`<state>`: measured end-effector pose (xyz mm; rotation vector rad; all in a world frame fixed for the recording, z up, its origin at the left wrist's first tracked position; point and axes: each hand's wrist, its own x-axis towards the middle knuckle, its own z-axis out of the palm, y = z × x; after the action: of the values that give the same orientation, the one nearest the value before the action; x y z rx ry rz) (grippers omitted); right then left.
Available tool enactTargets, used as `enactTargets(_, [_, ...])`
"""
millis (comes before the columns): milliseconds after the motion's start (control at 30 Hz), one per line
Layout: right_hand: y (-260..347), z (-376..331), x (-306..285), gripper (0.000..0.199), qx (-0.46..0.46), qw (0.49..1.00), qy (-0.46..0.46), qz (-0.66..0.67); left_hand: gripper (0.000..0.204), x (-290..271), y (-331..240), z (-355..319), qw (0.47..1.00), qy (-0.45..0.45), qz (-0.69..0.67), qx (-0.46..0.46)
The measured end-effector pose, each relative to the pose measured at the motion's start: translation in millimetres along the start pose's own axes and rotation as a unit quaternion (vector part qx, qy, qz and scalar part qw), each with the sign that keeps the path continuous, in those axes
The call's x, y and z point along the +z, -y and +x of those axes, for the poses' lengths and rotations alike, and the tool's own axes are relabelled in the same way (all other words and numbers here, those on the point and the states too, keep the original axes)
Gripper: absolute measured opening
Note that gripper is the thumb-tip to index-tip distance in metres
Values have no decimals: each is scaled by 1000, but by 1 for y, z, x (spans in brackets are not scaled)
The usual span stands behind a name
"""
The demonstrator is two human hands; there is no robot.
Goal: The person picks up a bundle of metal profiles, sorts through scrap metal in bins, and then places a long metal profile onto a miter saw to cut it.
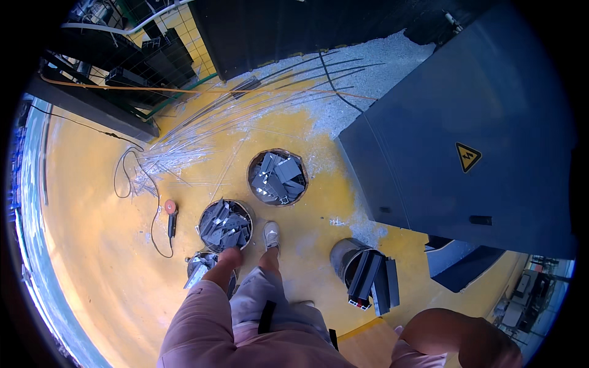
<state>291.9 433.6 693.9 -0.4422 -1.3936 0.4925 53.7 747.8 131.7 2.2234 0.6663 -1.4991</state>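
Note:
My left hand (pixel 230 256) is at the near rim of a round bin (pixel 250 222) filled with dark grey profile offcuts (pixel 224 226). Its fingers are hidden, so whether it grips the rim cannot be made out. Just below and left of it stands another container of offcuts (pixel 201 264), partly covered by my arm. At the lower right my right arm (pixel 451 334) is bent, and no hand shows clearly on it.
A third bin of offcuts (pixel 277 178) stands farther ahead. To the right, a bucket (pixel 345 254) holds long dark profiles (pixel 374 279), beside a large blue-grey machine cabinet (pixel 454 135). An angle grinder (pixel 171 218) and its cable lie left. Thin strips (pixel 245 113) and shavings (pixel 362 76) litter the yellow floor.

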Motion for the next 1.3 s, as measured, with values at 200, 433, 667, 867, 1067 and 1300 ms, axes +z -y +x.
enactTargets(200, [139, -70, 154, 30, -4, 986, 32, -162, 36, 12, -20, 23, 965, -149, 194, 97])
enactTargets(433, [213, -316, 374, 42, 83, 626, -534, -563, 29, 201, -315, -164, 895, 49, -380, 229])
enactTargets(667, [220, -511, 507, 41, 310, 226, -580, -719, 32, 485, -504, -434, 709, 593, -342, 172])
enactTargets(867, [291, -630, 564, 70, 87, 126, -987, -49, 42, 468, -566, -491, 823, 414, -77, 381])
enactTargets(1067, [352, -659, 447, 68, -68, 394, -917, -4, 39, 488, -674, -500, 570, 75, 49, 817])
enactTargets(1300, [567, -641, 323, 57, 94, 456, -869, -168, 34, 443, -902, -496, 686, -25, 54, 725])
